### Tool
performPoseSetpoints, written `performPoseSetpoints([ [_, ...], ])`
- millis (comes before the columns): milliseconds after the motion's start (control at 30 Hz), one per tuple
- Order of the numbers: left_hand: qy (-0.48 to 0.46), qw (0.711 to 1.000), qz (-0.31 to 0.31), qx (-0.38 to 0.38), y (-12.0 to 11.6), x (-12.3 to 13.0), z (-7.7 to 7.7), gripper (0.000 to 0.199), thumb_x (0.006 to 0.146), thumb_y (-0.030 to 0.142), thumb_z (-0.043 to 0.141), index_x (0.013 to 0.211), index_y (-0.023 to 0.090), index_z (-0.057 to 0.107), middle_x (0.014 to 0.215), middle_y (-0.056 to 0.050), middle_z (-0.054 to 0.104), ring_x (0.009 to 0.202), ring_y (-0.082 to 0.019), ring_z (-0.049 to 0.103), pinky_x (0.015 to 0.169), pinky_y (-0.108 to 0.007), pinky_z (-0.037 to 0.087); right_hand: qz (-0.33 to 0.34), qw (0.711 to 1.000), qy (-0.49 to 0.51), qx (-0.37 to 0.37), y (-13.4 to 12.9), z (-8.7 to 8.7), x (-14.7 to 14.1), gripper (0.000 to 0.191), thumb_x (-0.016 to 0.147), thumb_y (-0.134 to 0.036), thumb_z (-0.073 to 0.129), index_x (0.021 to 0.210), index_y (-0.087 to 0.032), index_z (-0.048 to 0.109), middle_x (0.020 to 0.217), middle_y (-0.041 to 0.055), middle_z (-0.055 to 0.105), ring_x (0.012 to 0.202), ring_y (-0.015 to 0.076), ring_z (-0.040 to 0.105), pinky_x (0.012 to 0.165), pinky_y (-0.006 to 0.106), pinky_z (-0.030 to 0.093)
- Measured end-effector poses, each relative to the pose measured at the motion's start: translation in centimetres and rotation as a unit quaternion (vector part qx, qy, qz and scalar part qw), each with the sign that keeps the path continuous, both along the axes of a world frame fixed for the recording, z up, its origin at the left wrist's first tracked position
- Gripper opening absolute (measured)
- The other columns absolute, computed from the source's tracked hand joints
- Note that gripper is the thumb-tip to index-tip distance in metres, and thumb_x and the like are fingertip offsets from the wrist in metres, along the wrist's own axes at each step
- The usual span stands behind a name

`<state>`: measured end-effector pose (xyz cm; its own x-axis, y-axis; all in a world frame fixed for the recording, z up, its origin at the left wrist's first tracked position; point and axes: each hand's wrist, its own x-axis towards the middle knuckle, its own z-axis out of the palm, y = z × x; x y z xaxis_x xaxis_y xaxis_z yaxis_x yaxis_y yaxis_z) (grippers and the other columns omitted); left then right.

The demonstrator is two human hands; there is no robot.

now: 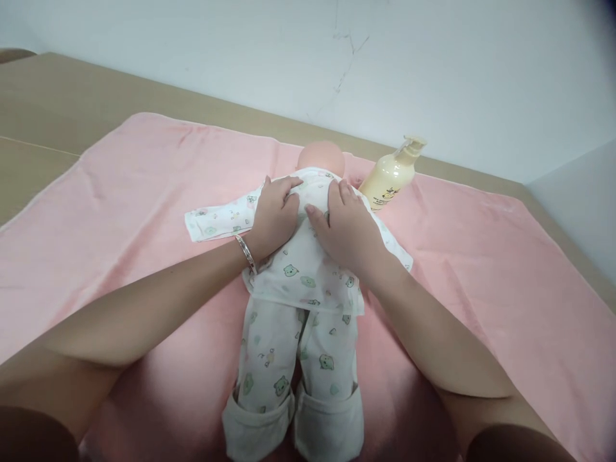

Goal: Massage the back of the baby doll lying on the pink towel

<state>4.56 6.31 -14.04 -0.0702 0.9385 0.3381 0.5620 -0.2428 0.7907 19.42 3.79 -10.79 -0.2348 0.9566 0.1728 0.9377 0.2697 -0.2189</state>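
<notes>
A baby doll (321, 157) lies stretched out, its bald head away from me and no face showing. It wears a white top (308, 269) and white trousers (272, 346), both printed with green bears, and the trouser cuffs are turned up. My left hand (276, 215) rests on the left side of the doll's upper body, fingers extended and pointing inward. On the other side my right hand (349, 224) lies flat on the top, fingers spread, thumb toward the middle. Neither hand grasps anything. The left sleeve (216, 218) reaches out sideways; my right hand and forearm partly cover the other.
Under the doll a pink blanket (144, 186) covers much of the wooden table (62, 90). A pale yellow pump bottle (392, 173) stands just beyond my right hand, near the doll's head. Behind the table rises a white wall (231, 64) with cracks.
</notes>
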Motion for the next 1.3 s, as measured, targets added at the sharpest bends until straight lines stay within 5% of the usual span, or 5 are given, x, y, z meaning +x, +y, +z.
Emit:
performPoseSetpoints([
  [233,-0.002,1.000,0.005,0.010,-0.1,0.0,-0.1,0.046,0.089,0.018,0.037,0.120,0.019,0.070,0.131,-0.003,0.073,0.127,-0.016,0.065,0.139,-0.043,0.021,0.093,0.990,-0.073,0.082,-4.4,-0.1,-2.1,0.057,0.107,-0.025,0.033,0.154,0.006,0.043,0.160,0.0252,0.038,0.155,0.0354,0.032,0.132,0.053,0.027],
  [400,0.002,1.000,0.004,0.006,-0.1,0.1,0.0,0.048,0.088,0.018,0.036,0.124,0.019,0.069,0.131,-0.003,0.073,0.125,-0.016,0.065,0.139,-0.044,0.021,0.097,0.994,-0.034,-0.021,-1.4,1.2,-0.9,0.060,0.107,-0.030,0.036,0.159,-0.001,0.037,0.168,0.0154,0.027,0.159,0.0305,0.022,0.133,0.054,0.025],
  [533,0.013,1.000,0.006,0.003,0.0,0.0,-0.2,0.048,0.089,0.019,0.036,0.124,0.020,0.069,0.133,-0.002,0.072,0.127,-0.017,0.065,0.139,-0.045,0.022,0.027,0.998,0.026,-0.058,1.2,1.1,0.3,0.071,0.106,-0.045,0.039,0.160,0.002,0.032,0.167,0.0209,0.025,0.159,0.0347,0.021,0.131,0.058,0.026],
  [700,0.009,1.000,0.001,-0.001,0.0,0.0,-0.2,0.047,0.089,0.020,0.036,0.123,0.022,0.068,0.137,-0.001,0.070,0.133,-0.017,0.061,0.139,-0.044,0.022,0.004,0.998,0.050,-0.033,2.5,0.1,0.9,0.061,0.106,-0.047,0.034,0.151,-0.008,0.047,0.158,0.0185,0.044,0.152,0.0348,0.036,0.129,0.058,0.027],
  [1300,0.024,1.000,-0.018,-0.007,-0.1,0.1,0.4,0.038,0.092,0.029,0.038,0.117,0.024,0.067,0.136,-0.003,0.070,0.133,-0.021,0.059,0.137,-0.050,0.021,-0.033,0.999,0.002,0.039,1.8,-0.6,0.0,0.050,0.106,-0.042,0.034,0.130,-0.005,0.059,0.123,0.0219,0.068,0.117,0.0384,0.063,0.108,0.054,0.046],
])
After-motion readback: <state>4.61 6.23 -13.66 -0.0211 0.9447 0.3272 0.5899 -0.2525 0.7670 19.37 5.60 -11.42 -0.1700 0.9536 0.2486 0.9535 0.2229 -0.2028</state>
